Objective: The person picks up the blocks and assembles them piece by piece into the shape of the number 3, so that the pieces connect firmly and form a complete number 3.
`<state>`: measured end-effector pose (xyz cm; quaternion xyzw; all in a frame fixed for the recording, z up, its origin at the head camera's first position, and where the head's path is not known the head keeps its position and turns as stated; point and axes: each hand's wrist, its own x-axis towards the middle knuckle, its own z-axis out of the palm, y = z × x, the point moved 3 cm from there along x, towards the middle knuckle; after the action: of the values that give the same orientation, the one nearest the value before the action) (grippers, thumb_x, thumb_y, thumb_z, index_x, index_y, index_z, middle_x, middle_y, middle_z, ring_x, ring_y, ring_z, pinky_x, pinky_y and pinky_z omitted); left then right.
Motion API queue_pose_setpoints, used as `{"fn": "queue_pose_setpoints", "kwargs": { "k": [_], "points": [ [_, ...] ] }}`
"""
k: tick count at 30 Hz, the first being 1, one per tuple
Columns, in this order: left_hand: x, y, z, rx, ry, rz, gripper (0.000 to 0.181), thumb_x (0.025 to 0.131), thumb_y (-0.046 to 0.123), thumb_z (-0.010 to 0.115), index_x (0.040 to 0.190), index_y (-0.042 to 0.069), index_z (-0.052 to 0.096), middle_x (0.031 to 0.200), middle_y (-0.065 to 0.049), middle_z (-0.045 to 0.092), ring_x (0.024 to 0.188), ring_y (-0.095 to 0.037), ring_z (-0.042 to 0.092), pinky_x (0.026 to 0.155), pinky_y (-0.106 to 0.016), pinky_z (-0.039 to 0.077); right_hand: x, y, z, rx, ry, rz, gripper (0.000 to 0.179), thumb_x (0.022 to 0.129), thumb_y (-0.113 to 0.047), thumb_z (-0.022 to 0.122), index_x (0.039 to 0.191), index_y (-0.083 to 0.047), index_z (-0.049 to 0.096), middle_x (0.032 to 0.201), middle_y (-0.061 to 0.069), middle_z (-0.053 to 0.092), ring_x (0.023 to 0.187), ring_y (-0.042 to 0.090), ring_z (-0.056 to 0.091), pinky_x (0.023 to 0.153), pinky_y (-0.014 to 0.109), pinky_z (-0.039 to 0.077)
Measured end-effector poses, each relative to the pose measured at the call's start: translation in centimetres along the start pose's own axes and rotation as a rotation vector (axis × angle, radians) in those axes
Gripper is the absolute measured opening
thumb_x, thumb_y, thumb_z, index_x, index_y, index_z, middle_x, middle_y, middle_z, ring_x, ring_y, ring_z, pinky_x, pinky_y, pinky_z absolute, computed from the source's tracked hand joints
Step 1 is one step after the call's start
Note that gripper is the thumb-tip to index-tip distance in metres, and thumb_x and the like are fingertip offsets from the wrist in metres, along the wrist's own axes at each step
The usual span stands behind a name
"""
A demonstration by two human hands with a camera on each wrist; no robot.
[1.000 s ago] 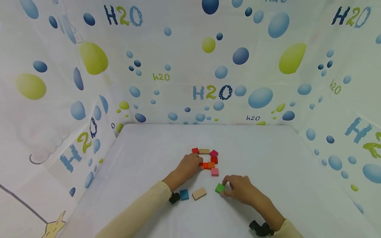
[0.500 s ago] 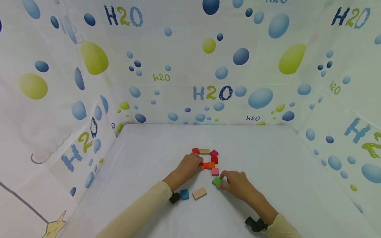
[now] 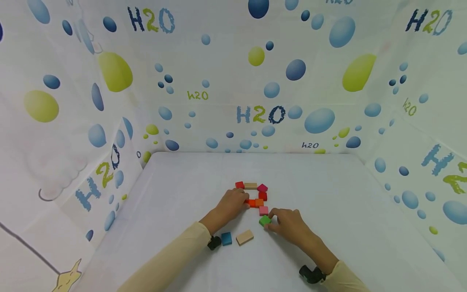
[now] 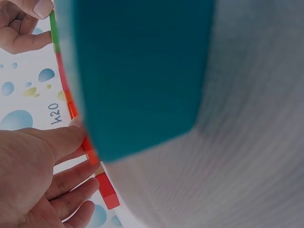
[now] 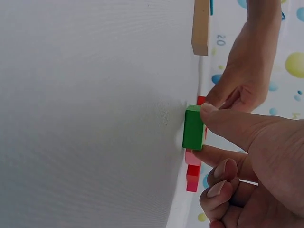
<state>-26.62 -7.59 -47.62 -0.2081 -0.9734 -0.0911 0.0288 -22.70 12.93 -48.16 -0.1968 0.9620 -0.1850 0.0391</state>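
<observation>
Between thumb and index finger, my right hand (image 3: pixel 290 227) pinches a small green block (image 5: pixel 193 130) near the table top. Right behind the green block lies a pink block (image 3: pixel 264 211). My left hand (image 3: pixel 230 205) reaches to the left end of a short row, its thumb and fingertips gripping a red-orange block (image 4: pixel 89 151) and partly covering it. An orange block (image 3: pixel 259 202) continues that row on the right. Farther back, a red block (image 3: pixel 262 196), a crimson pentagonal block (image 3: pixel 262 187), a plain wooden block (image 3: pixel 250 186) and another red block (image 3: pixel 239 185) complete a bent line.
Nearer the person, a blue block (image 3: pixel 226 238) and a loose wooden block (image 3: pixel 245 237) lie on the white table (image 3: pixel 189 174). A patterned sheet (image 3: pixel 219 81) stands behind and at both sides. Black wrist devices (image 3: pixel 311 274) sit on the forearms.
The right hand has moved the green block away from the person and slightly left, up to the near side of the pink block. The left hand stays where it was.
</observation>
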Motion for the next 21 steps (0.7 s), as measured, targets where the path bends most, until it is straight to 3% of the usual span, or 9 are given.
{"fn": "queue_pose_setpoints", "kwargs": {
  "k": [21],
  "points": [
    [-0.10, -0.01, -0.05, -0.015, 0.014, 0.009, 0.023, 0.098, 0.028, 0.077, 0.115, 0.012, 0.076, 0.113, -0.008, 0.073, 0.107, -0.024, 0.067, 0.102, -0.041, 0.055, -0.15, -0.15, -0.15, 0.016, 0.015, 0.011, 0.031, 0.086, -0.033, 0.088, 0.111, -0.017, 0.076, 0.072, -0.009, 0.061, 0.071, 0.011, 0.053, 0.074, 0.039, 0.043]
  ]
}}
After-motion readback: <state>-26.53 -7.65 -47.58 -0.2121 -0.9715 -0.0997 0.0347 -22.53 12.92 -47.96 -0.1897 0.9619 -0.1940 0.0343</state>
